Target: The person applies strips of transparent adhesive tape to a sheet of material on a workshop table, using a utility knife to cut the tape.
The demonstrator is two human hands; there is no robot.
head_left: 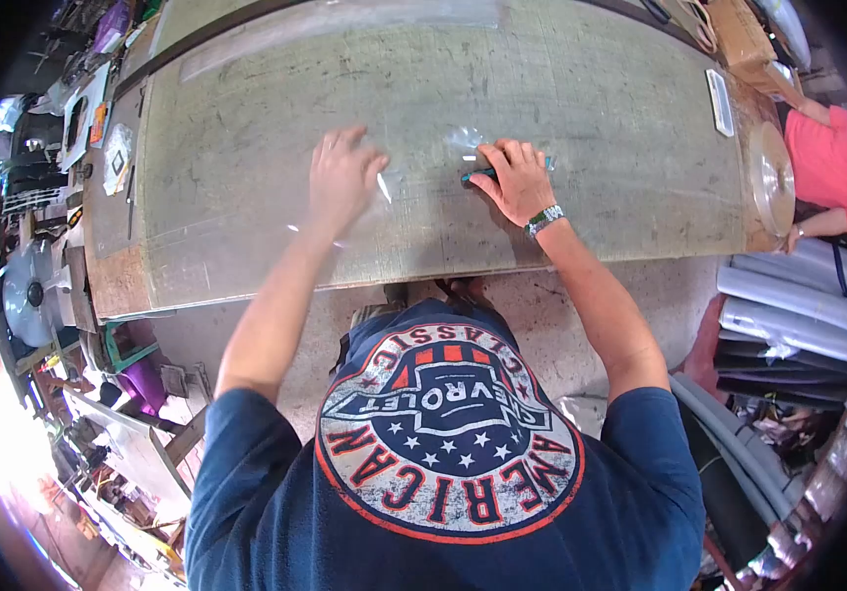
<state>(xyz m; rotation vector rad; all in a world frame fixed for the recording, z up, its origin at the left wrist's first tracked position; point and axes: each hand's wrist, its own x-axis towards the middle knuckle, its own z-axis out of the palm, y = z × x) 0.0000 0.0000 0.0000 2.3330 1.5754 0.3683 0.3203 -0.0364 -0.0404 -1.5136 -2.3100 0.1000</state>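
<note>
My right hand (519, 183) is closed around a slim teal and dark tool (477, 176), low over the worktable (423, 89); the tool sticks out on both sides of the hand. A small piece of clear plastic (465, 139) shows just beyond its fingers. My left hand (346, 177) is over the table to the left, blurred by motion, its fingers bent. Clear, shiny plastic (385, 189) lies beside and below it; whether the fingers hold any of it is too blurred to tell.
A person in a pink top (827, 163) stands at the table's right end, near a round clear roll (770, 177). A white tray (720, 102) lies at the back right. Wrapped rolls (793, 305) are stacked below right. A fan (34, 294) stands at the left.
</note>
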